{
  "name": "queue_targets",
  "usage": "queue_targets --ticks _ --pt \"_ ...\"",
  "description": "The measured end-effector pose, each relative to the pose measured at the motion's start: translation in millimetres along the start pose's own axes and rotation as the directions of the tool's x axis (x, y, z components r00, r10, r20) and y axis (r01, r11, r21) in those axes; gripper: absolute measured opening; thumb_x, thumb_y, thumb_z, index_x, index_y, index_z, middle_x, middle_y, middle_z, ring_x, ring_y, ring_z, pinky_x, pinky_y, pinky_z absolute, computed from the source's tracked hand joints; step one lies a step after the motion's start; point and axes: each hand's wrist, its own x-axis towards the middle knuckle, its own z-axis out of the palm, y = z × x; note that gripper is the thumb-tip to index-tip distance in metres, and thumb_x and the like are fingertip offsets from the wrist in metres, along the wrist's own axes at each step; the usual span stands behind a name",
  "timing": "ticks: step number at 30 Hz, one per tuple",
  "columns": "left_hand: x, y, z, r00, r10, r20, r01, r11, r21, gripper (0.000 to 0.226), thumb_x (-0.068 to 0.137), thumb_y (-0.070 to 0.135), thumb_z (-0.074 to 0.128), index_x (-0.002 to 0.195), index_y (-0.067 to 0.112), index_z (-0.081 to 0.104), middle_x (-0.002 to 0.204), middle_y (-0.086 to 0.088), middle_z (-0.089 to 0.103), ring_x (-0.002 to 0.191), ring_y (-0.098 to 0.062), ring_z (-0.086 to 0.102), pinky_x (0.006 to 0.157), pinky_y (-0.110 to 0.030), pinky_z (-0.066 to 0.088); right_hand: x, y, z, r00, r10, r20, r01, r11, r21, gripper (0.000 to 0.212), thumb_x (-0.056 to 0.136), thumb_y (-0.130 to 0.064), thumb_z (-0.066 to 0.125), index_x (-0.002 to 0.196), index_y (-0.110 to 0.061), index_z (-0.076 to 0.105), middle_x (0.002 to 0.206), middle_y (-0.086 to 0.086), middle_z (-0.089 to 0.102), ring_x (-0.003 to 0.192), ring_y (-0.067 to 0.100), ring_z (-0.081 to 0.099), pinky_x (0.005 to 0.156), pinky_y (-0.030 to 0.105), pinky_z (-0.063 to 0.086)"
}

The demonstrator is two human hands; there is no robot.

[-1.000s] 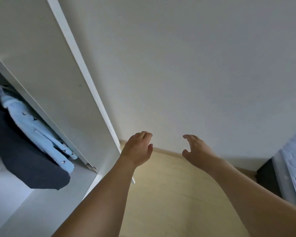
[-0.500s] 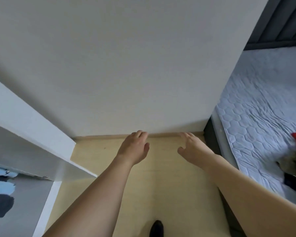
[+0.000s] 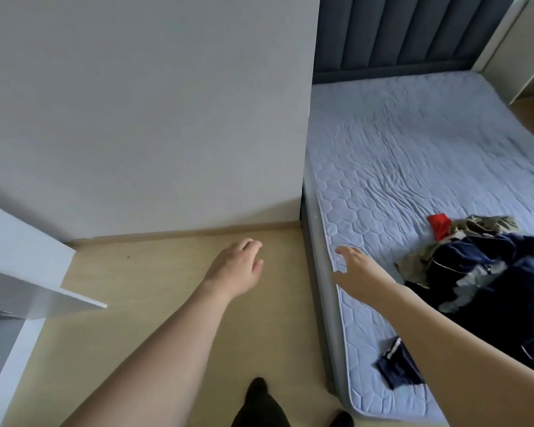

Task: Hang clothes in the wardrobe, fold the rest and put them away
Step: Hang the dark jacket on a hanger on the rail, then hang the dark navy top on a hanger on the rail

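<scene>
Clothes lie heaped at the right edge of the frame on the quilted mattress: dark navy garments tangled with an olive piece and something red poking out at the top of the pile. A small navy item sits apart, lower down near the mattress edge. All of it looks soft and light, likely to sag and trail when lifted, so I'd judge a shoulder seam or collar the best place to take hold, teasing one garment free of the tangle.

Neither hand holds anything. At centre frame the left hand hangs over the pale floor, fingers loosely relaxed. Right of centre, the right hand reaches over the mattress edge, fingers spread and slack, short of the heap. The white wardrobe door juts in at lower left.
</scene>
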Motion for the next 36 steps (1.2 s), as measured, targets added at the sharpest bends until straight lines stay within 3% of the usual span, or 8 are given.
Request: queue_targets --ticks 2,9,17,22,29,34,36 --pt "-1.2 23.0 8.1 1.0 0.005 0.018 -0.006 1.0 0.014 0.043 0.095 0.029 0.048 0.135 0.013 0.048 0.138 -0.004 0.049 0.122 -0.026 0.049 0.1 -0.036 0.041 -2.7 23.2 -10.2 1.0 -0.002 0.009 0.002 1.0 -0.002 0.049 0.09 -0.018 0.051 0.137 -0.008 0.04 0.14 0.01 0.042 0.122 0.026 0.047 0.093 0.029 0.04" --pt "41.9 104.8 39.4 0.994 -0.046 0.099 0.043 0.999 0.034 0.042 0.095 0.03 0.047 0.134 0.015 0.046 0.139 -0.003 0.047 0.122 -0.027 0.049 0.1 -0.038 0.042 -9.8 120.1 -45.5 1.0 -0.001 -0.013 0.001 1.0 0.014 0.057 0.092 -0.021 0.05 0.145 -0.014 0.031 0.148 0.006 0.035 0.135 0.023 0.035 0.105 0.029 0.032" --pt "87.6 281.9 97.3 0.989 0.009 0.146 0.0 0.998 -0.06 0.04 0.094 0.025 0.048 0.133 0.014 0.048 0.14 -0.004 0.046 0.122 -0.028 0.05 0.1 -0.037 0.042 -33.5 290.0 -95.9 0.997 0.075 0.009 -0.075 0.997 0.023 0.057 0.089 -0.022 0.052 0.142 -0.01 0.035 0.146 0.008 0.037 0.132 0.025 0.038 0.107 0.032 0.034" --pt "91.5 387.7 135.4 0.979 -0.002 0.203 0.031 0.989 -0.143 0.039 0.096 0.016 0.048 0.134 0.007 0.047 0.139 -0.006 0.045 0.124 -0.023 0.046 0.098 -0.023 0.029 -59.8 401.6 -143.0 0.99 0.133 0.048 -0.134 0.991 0.023 0.056 0.089 -0.018 0.052 0.142 -0.011 0.036 0.144 0.01 0.039 0.13 0.026 0.041 0.104 0.033 0.037" --pt "120.3 465.0 172.2 0.96 -0.014 0.278 0.052 0.99 -0.128 0.039 0.095 0.024 0.045 0.132 0.014 0.048 0.138 -0.002 0.046 0.124 -0.022 0.046 0.104 -0.034 0.037 -86.4 499.7 -188.2 0.978 0.207 0.037 -0.209 0.976 0.058 0.056 0.092 -0.019 0.049 0.145 -0.016 0.031 0.151 0.004 0.03 0.132 0.022 0.039 0.102 0.03 0.038" --pt "157.6 535.6 203.0 0.949 -0.032 0.314 0.073 0.99 -0.12 0.037 0.096 0.025 0.044 0.132 0.017 0.047 0.139 0.001 0.044 0.12 -0.022 0.048 0.099 -0.033 0.039 -89.2 586.2 -200.6 0.957 0.29 0.021 -0.29 0.949 0.127 0.056 0.092 -0.014 0.048 0.145 -0.015 0.031 0.152 0.004 0.029 0.129 0.02 0.042 0.095 0.024 0.037" --pt "169.1 571.4 217.1 0.943 -0.015 0.331 0.068 0.986 -0.149 0.036 0.095 0.025 0.044 0.131 0.017 0.048 0.138 0.002 0.044 0.119 -0.021 0.049 0.099 -0.032 0.039 -85.5 628.5 -206.7 0.941 0.336 0.033 -0.338 0.931 0.136 0.055 0.092 -0.013 0.047 0.145 -0.014 0.032 0.152 0.005 0.029 0.134 0.021 0.038 0.099 0.024 0.034"
